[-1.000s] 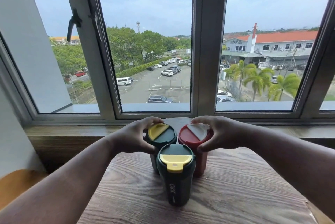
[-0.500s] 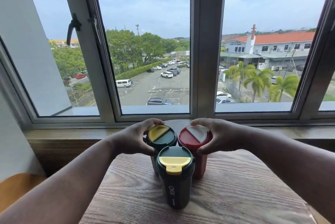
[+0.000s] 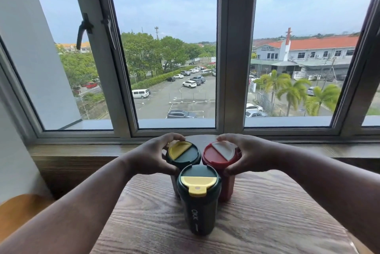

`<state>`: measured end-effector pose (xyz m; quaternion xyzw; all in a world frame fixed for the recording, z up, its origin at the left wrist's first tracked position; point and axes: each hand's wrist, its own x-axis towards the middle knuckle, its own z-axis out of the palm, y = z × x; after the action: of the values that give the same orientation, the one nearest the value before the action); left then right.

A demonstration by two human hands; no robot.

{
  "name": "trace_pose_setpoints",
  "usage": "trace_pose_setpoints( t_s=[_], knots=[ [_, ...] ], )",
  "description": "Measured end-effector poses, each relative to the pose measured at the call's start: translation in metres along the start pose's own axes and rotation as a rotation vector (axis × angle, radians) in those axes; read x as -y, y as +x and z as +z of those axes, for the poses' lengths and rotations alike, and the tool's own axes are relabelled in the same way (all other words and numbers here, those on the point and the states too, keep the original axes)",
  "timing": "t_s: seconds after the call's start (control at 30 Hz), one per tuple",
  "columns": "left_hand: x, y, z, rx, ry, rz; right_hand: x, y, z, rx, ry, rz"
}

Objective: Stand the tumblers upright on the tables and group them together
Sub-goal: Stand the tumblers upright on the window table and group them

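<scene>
The left hand [image 3: 151, 156] grips the far green tumbler [image 3: 183, 153]; the right hand [image 3: 249, 155] grips the red tumbler [image 3: 221, 154]. Press both gently against the near green tumbler [image 3: 198, 198] between them, bases probably flat on the tabletop [image 3: 267, 212].

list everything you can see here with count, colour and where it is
dark green tumblers: 2, dark green with yellow lid flaps, upright on the table; one nearest the camera, one behind it to the left
red tumbler: 1, red with a white lid flap, upright, back right of the cluster, close beside the green ones
table: 1, grey-brown wood grain, under the tumblers
window sill: 1, brown wood, behind the table
window frame: grey metal, several panes, behind the sill
window handle: 1, black, on the left frame
left hand: 1, grips the lid of the back green tumbler
right hand: 1, grips the lid of the red tumbler
</scene>
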<state>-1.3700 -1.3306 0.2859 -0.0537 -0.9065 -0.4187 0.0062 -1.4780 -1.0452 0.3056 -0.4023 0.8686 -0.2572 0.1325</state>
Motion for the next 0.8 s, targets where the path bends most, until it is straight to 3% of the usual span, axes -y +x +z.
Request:
trace_pose_setpoints(
  t_s=[0.33,0.5,0.63,0.8],
  knots=[
    [-0.006,-0.006,-0.001,0.001,0.121,0.014,-0.001,-0.001,0.001,0.017,0.053,0.016],
    [-0.021,-0.021,-0.004,-0.085,0.196,0.157,0.004,-0.007,-0.004,0.025,0.052,0.044],
    [-0.049,-0.037,0.011,-0.147,0.471,0.352,0.005,-0.011,-0.002,0.038,0.056,0.062],
    [-0.064,-0.045,0.027,0.029,0.763,0.341,0.003,-0.010,0.000,0.044,0.045,0.077]
  ],
)
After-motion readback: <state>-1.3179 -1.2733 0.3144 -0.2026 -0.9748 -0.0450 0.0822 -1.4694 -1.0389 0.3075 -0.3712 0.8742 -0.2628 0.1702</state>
